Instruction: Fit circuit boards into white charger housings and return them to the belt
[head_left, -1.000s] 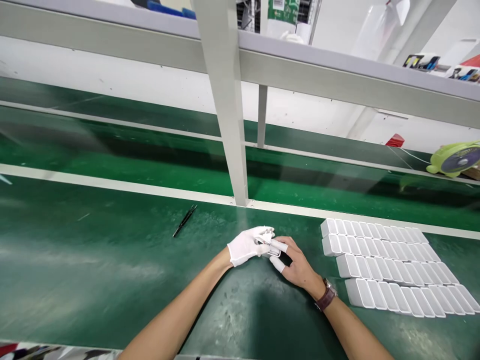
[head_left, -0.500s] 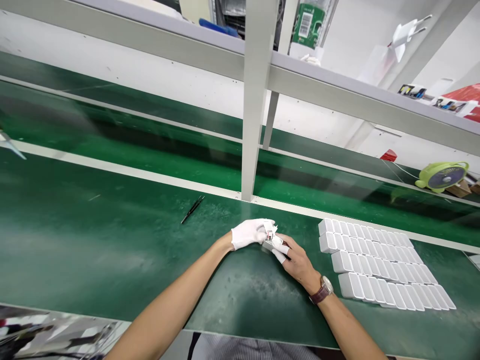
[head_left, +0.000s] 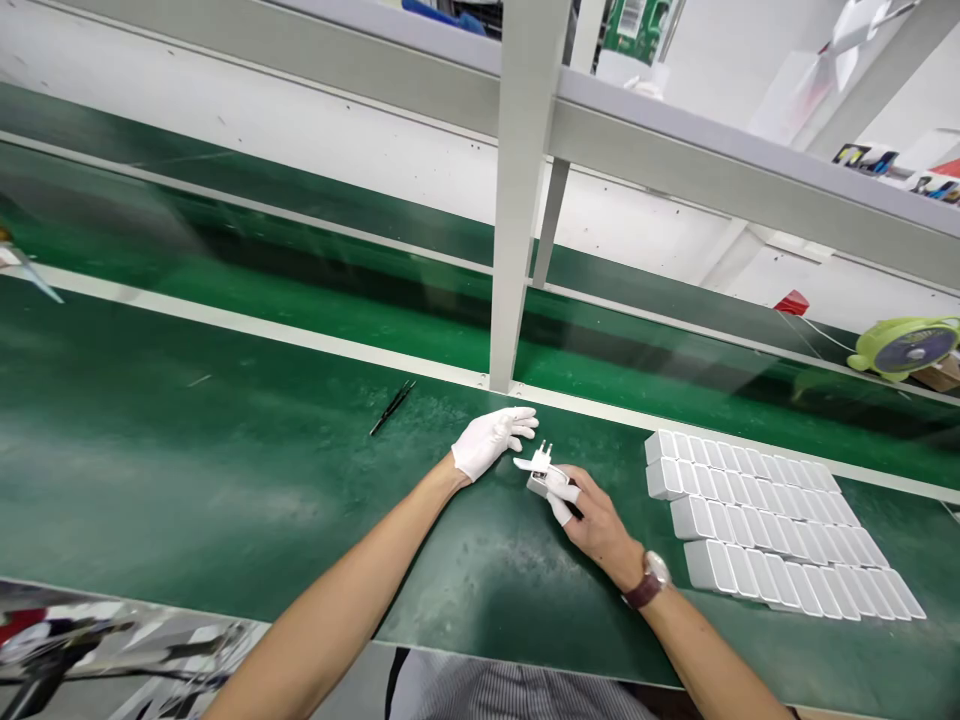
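Observation:
In my right hand [head_left: 592, 510], whose thumb and a finger wear white finger cots, is a small white plug charger [head_left: 541, 470]. Its two-pin plug part sits tilted on the casing and the pins point away from me. My left hand [head_left: 495, 440], in a white glove, is just left of the charger, apart from it, fingers spread and holding nothing. Black tweezers [head_left: 392, 408] lie on the green bench further left. What lies inside the casing is too small to make out.
Several rows of white charger casings [head_left: 780, 530] stand on the bench at right. A grey upright post [head_left: 517, 220] rises behind my hands and carries a shelf [head_left: 675, 130]. A green fan [head_left: 907, 345] is at the far right.
My left hand has let go of the charger and moved a little left, its fingers opening. The right hand keeps hold of the charger. The whole view has shifted slightly.

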